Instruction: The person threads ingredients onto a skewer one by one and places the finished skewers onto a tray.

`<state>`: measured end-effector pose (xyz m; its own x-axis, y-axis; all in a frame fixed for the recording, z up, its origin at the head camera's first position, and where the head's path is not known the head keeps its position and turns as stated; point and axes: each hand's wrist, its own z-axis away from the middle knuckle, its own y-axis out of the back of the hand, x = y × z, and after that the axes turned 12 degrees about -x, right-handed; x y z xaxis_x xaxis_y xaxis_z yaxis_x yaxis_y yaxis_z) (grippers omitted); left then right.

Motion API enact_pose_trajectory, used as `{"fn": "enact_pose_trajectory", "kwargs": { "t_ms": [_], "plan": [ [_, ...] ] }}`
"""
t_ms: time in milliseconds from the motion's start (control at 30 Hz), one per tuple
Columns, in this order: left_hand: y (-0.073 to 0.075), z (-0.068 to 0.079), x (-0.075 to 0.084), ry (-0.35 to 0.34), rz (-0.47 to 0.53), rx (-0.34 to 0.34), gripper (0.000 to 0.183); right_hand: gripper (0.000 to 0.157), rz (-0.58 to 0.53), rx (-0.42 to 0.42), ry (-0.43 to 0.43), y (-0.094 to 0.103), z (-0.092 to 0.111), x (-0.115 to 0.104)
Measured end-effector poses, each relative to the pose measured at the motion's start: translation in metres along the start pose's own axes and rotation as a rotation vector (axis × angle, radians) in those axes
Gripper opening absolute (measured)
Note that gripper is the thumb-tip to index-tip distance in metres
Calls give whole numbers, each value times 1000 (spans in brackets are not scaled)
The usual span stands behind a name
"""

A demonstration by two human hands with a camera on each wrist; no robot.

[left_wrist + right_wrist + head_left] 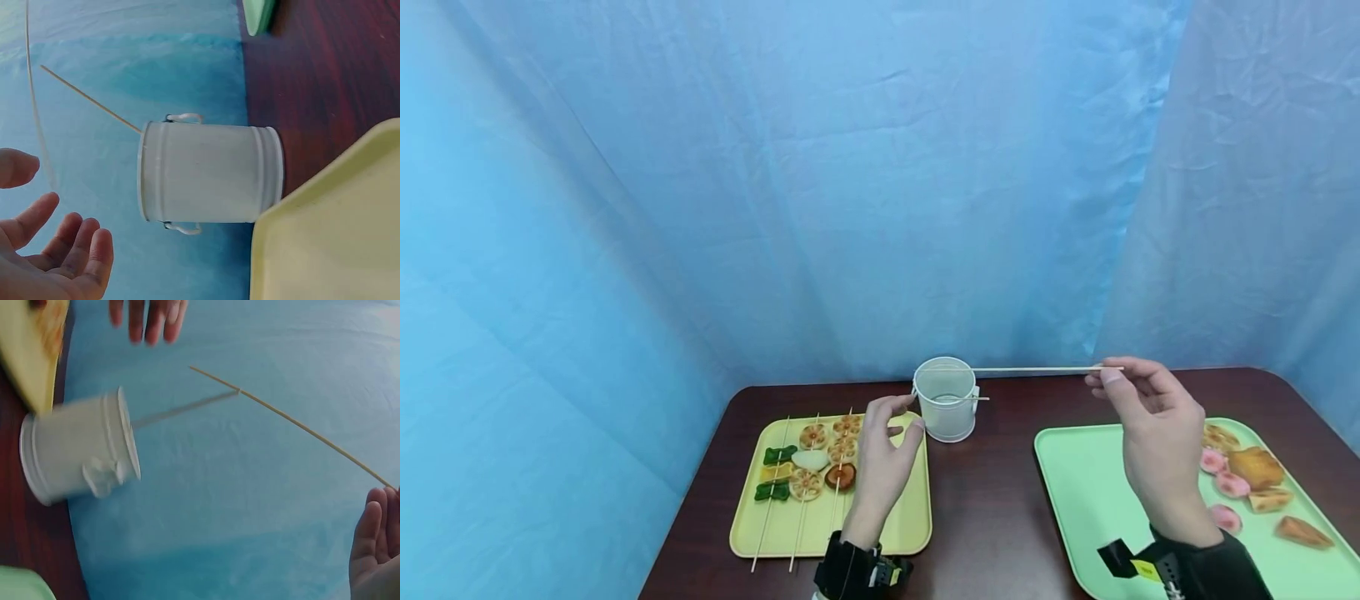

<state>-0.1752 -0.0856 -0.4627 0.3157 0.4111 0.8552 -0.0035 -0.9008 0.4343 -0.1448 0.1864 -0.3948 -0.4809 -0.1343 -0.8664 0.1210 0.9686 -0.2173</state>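
My right hand pinches one end of a thin wooden skewer, which points left across the rim of a small white bucket. No food shows on that skewer. My left hand is held up beside the bucket with thumb and fingers apart, nothing gripped between them. In the left wrist view, the far part of the pinched skewer runs blurred down close to the left fingertips. Another bare skewer leans out of the bucket's mouth.
A yellow tray on the left carries skewered food pieces, several of them round slices. On the right, a green tray bears loose food pieces. Both stand on a dark brown table before a blue curtain.
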Motion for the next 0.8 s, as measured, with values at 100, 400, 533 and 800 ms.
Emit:
{"fn": "enact_pose_trajectory", "kwargs": {
  "t_ms": [100, 400, 533, 800],
  "plan": [
    [3, 1, 11, 0, 135, -7, 33, 20, -255, -50, -8, 1, 0, 5],
    [-6, 1, 22, -46, 788, -97, 46, 16, -557, -130, -202, -10, 14, 21],
    [-16, 1, 24, -92, 1055, -152, 41, 15, -583, -98, -303, -20, 23, 28],
    [-35, -2, 25, -90, 1224, -180, 25, 12, -625, -101, -460, -42, 37, 44]
  ]
}}
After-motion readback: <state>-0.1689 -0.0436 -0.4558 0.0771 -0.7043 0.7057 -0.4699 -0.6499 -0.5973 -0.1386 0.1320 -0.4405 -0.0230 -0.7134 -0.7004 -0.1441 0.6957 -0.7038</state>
